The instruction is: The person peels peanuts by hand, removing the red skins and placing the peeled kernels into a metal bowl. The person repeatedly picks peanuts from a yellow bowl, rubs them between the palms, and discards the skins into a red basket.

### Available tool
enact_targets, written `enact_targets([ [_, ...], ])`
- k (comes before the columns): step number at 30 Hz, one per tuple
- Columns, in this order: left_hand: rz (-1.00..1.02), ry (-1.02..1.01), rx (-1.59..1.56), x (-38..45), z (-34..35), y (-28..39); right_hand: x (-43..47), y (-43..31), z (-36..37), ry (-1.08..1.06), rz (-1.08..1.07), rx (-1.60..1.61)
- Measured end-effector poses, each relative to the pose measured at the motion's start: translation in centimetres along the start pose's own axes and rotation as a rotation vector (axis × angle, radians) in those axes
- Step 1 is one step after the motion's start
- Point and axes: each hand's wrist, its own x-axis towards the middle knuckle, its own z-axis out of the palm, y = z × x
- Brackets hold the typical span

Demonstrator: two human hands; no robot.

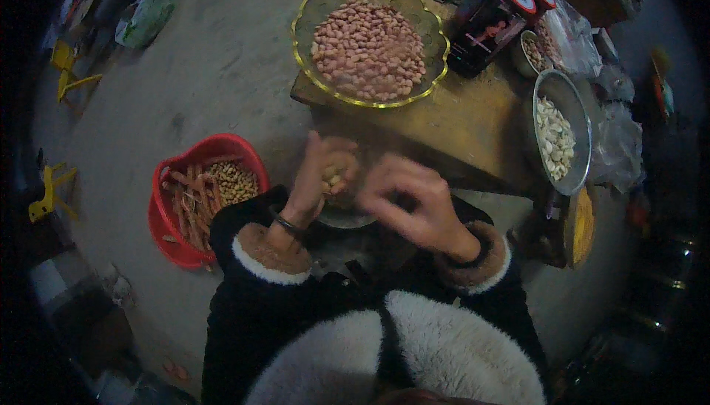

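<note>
My left hand [327, 175] is cupped around several small pale pieces [333, 178], which look like nuts. Close beside it on the right, my right hand [410, 200] is blurred, its fingers curled with thumb and fingertips near each other; whether it pinches anything cannot be seen. Part of a metal bowl [346, 219] shows beneath both hands, its contents mostly hidden. Beyond them, a clear scalloped bowl with a gold rim [370, 104] holds many pinkish shelled peanuts [369, 50].
The bowl stands on a wooden table [471, 122], by dark jars with red lids [493, 22]. At the right, a metal basin [583, 127] holds pale pieces. A red plastic basket [158, 227] with unshelled peanuts and reddish sticks sits at the left. Yellow stools [50, 194] stand farther left.
</note>
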Motion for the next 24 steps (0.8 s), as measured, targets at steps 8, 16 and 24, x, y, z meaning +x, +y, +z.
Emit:
enact_targets([
  [8,-0.003,-0.022,0.182,0.3,0.2,-0.8,-0.1,5.9,2.2,0.112,-0.065,-0.576],
  [16,0.090,0.095,0.173,0.2,1.0,-0.2,-0.7,6.5,1.9,0.202,0.220,-0.071],
  [24,0.181,-0.007,0.222,-0.3,1.0,0.2,-0.9,7.6,1.7,0.281,0.463,0.431],
])
